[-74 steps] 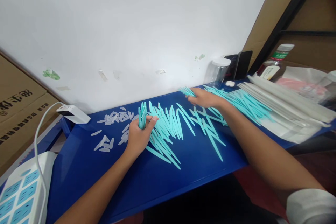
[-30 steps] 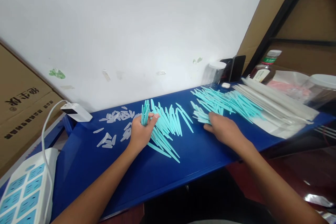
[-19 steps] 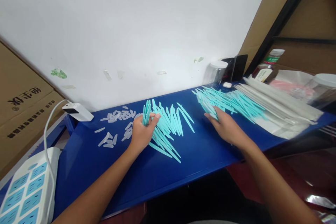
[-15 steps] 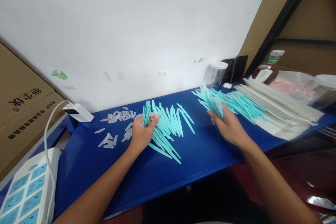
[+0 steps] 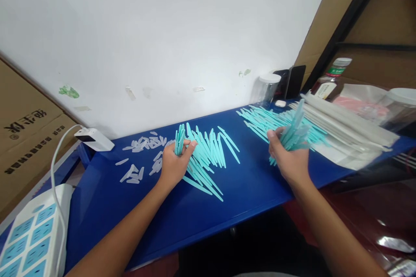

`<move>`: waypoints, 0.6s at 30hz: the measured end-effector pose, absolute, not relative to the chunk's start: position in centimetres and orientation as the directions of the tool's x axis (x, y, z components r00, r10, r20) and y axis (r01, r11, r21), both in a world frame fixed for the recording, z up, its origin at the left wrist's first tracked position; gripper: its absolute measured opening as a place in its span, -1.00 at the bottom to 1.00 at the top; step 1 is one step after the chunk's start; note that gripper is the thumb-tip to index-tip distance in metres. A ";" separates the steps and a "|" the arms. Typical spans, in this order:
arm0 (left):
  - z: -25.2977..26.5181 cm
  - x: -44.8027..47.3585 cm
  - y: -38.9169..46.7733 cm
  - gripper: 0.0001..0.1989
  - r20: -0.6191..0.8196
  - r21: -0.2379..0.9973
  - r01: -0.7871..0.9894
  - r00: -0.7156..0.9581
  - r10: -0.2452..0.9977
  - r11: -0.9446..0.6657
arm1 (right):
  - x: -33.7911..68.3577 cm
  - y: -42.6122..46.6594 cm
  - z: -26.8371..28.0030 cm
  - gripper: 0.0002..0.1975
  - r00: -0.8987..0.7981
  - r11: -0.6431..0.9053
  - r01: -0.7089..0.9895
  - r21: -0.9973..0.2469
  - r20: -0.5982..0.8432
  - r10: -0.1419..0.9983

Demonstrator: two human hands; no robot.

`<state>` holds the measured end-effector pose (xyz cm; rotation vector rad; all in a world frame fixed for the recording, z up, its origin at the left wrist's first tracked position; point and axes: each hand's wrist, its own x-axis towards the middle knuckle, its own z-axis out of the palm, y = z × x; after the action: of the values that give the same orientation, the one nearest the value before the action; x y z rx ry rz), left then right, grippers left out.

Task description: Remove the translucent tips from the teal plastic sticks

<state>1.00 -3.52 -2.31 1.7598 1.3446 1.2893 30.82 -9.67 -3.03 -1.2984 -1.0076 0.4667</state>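
Observation:
My left hand (image 5: 175,160) is closed around an upright bunch of slim turquoise sticks (image 5: 179,138), shaped like eyebrow razors. Beside it, a loose pile of similar turquoise sticks (image 5: 211,151) lies on the blue table. My right hand (image 5: 289,156) grips another bunch of turquoise sticks (image 5: 294,132), tilted and fanned, with pale translucent ends pointing up. This bunch is slightly blurred. Behind the right hand, a second pile of turquoise sticks (image 5: 260,119) spreads towards the wall. Left of my left hand are scattered small translucent sleeves (image 5: 143,143), like caps.
Flat whitish plastic packages (image 5: 354,130) lie at the right of the blue table (image 5: 182,229). Behind are a lidded clear jar (image 5: 266,88), dark phones (image 5: 295,82) and a bottle (image 5: 331,80). At left are a white adapter (image 5: 95,139), a power strip (image 5: 32,233) and a cardboard box (image 5: 29,130).
My right hand has moved right and turned, so its bunch now leans up to the right and shows its translucent ends. My left hand stays almost in place with its bunch.

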 end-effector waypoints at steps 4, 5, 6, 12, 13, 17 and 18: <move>-2.5 1.0 -3.5 -0.67 0.346 0.864 0.379 0.032 0.938 -0.332 | 31.0 -10.0 -2.8 -0.61 0.458 0.199 0.371 -0.907 0.365 0.811; -2.6 1.0 -3.5 -0.67 0.349 0.863 0.379 0.030 0.937 -0.333 | 31.0 -10.1 -2.7 -0.59 0.440 0.194 0.389 -0.900 0.367 0.820; -2.6 1.0 -3.4 -0.67 0.351 0.862 0.380 0.028 0.936 -0.334 | 31.0 -10.2 -2.7 -0.57 0.425 0.195 0.394 -0.898 0.366 0.828; -2.4 0.9 -3.4 -0.66 0.337 0.862 0.392 0.031 0.941 -0.322 | 30.1 -10.6 -2.4 -0.63 0.537 0.288 0.292 -0.912 0.405 0.740; -2.4 1.0 -3.5 -0.66 0.337 0.862 0.392 0.032 0.941 -0.322 | 30.0 -10.6 -2.3 -0.65 0.549 0.284 0.302 -0.910 0.410 0.729; -2.4 1.0 -3.6 -0.66 0.342 0.864 0.384 0.031 0.939 -0.327 | 30.3 -10.7 -2.8 -0.67 0.496 0.215 0.395 -0.893 0.404 0.769; -2.4 1.0 -3.6 -0.66 0.342 0.863 0.385 0.030 0.939 -0.327 | 30.5 -10.8 -3.0 -0.66 0.472 0.193 0.425 -0.885 0.398 0.786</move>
<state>1.02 -3.63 -2.40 1.7555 1.3448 1.2841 30.54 -10.75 -3.01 -1.4325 -1.1395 0.3523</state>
